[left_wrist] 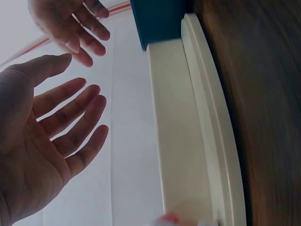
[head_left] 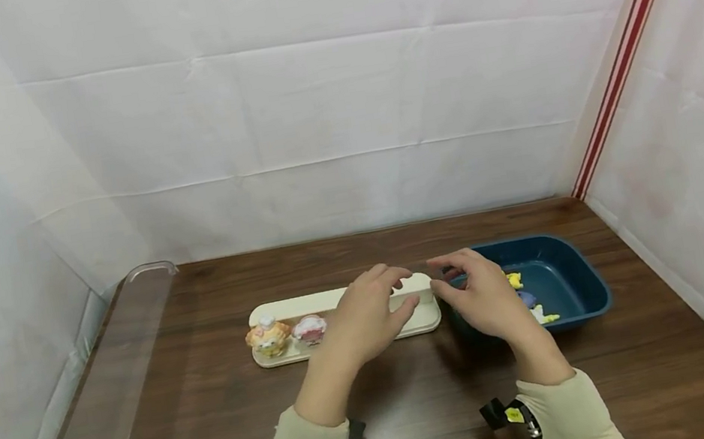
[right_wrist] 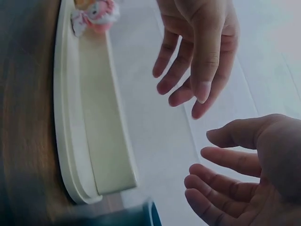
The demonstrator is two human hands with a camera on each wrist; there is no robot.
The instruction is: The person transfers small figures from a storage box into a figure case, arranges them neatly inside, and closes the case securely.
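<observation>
My left hand (head_left: 369,315) hovers over the right part of a cream two-step display stand (head_left: 418,323), its fingers spread and relaxed with nothing in them. My right hand (head_left: 485,297) is raised by the stand's right end, overlapping the near left side of a dark blue tub (head_left: 591,290). In the right wrist view its loosely bent fingers (right_wrist: 221,183) are empty and point toward the left hand (right_wrist: 202,52). On the stand's left part are an orange-and-yellow figurine (head_left: 269,339) and a pink-and-white figurine (head_left: 309,329), the latter partly behind my left forearm.
Inside the tub lie small figures, among them a yellow one (head_left: 514,280) and a white-and-yellow one (head_left: 544,314). A long transparent cover (head_left: 119,376) lies at the table's left edge. White sheeting (head_left: 334,101) walls the back and sides of the brown wooden table (head_left: 218,421).
</observation>
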